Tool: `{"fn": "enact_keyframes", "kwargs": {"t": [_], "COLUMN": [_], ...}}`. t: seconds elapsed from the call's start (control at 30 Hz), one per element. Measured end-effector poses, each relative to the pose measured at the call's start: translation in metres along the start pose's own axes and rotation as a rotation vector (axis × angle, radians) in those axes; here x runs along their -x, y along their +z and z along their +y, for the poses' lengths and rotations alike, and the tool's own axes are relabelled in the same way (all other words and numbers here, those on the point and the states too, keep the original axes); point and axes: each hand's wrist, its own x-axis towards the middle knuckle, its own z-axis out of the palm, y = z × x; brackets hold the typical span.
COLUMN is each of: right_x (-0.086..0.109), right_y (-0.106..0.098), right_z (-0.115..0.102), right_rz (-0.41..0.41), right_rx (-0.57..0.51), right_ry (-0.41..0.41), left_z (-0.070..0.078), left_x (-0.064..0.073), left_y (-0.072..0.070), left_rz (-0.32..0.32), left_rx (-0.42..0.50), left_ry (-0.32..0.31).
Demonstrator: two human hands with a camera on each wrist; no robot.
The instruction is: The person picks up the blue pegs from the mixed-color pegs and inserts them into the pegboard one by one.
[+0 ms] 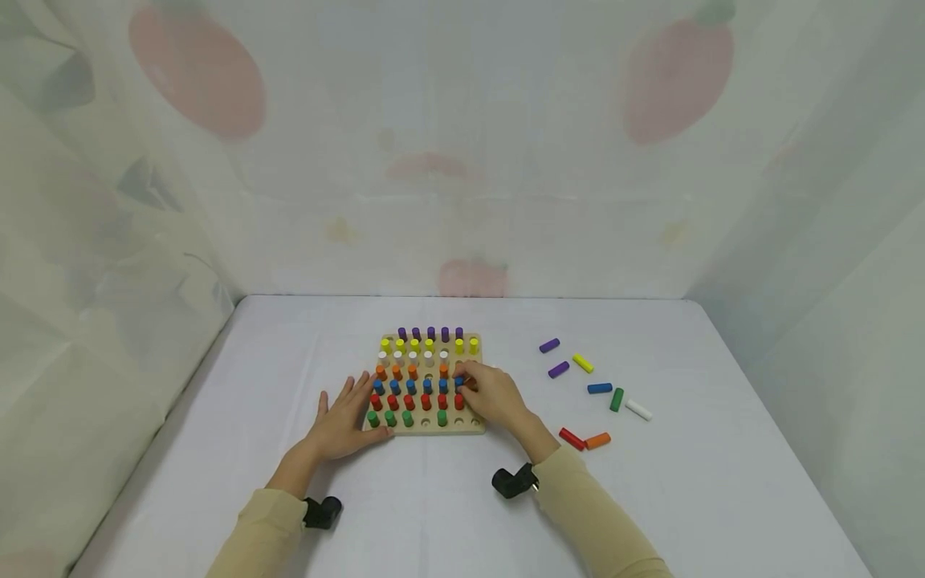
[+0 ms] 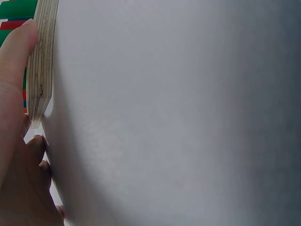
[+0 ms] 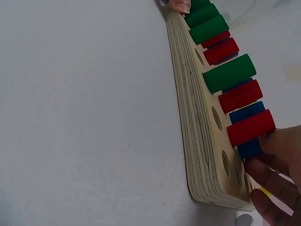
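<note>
A wooden pegboard (image 1: pixel 426 429) stands on the table, with rows of purple, yellow, white, orange, blue, red and green pegs upright in it. My right hand (image 1: pixel 495 395) is over its right side, thumb and fingers pinching a blue peg (image 3: pixel 250 149) at the right of the blue row. That peg stands behind a red peg (image 3: pixel 251 128) in the right wrist view; its lower end is partly hidden. My left hand (image 1: pixel 340 425) rests against the board's left side with fingers spread, and its thumb (image 2: pixel 29 37) touches the near-left corner.
Loose pegs lie right of the board: two purple, including one purple peg (image 1: pixel 549 345), a yellow peg (image 1: pixel 583 363), blue peg (image 1: pixel 600 388), green peg (image 1: pixel 617 400), white peg (image 1: pixel 639 410), red peg (image 1: pixel 572 438) and orange peg (image 1: pixel 597 441). Patterned curtains (image 1: pixel 462 160) surround the white table.
</note>
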Motion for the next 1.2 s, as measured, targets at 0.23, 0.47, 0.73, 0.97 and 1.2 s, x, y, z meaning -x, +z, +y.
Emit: {"fn": "enact_keyframes", "kwargs": {"t": [0.23, 0.47, 0.73, 0.97, 1.2], "right_x": [0.001, 0.000, 0.000, 0.004, 0.011], "right_y": [-0.001, -0.003, -0.005, -0.010, -0.021], "right_z": [0.001, 0.000, 0.002, 0.002, 0.004], "right_rz": [-0.008, -0.038, -0.067, -0.037, 0.037], "right_rx": [-0.008, -0.046, -0.074, -0.072, -0.060], "right_ry": [-0.006, -0.007, -0.012, -0.031, -0.069], "left_z": [0.002, 0.003, 0.004, 0.002, 0.000], "left_x": [0.001, 0.001, 0.001, -0.001, -0.001], "left_y": [-0.001, -0.001, -0.001, 0.001, 0.002], "left_rz": [0.011, 0.009, 0.006, 0.005, -0.006], "left_rx": [0.011, 0.007, 0.008, 0.006, 0.002], "left_ry": [0.000, -0.003, -0.005, -0.008, -0.011]}}
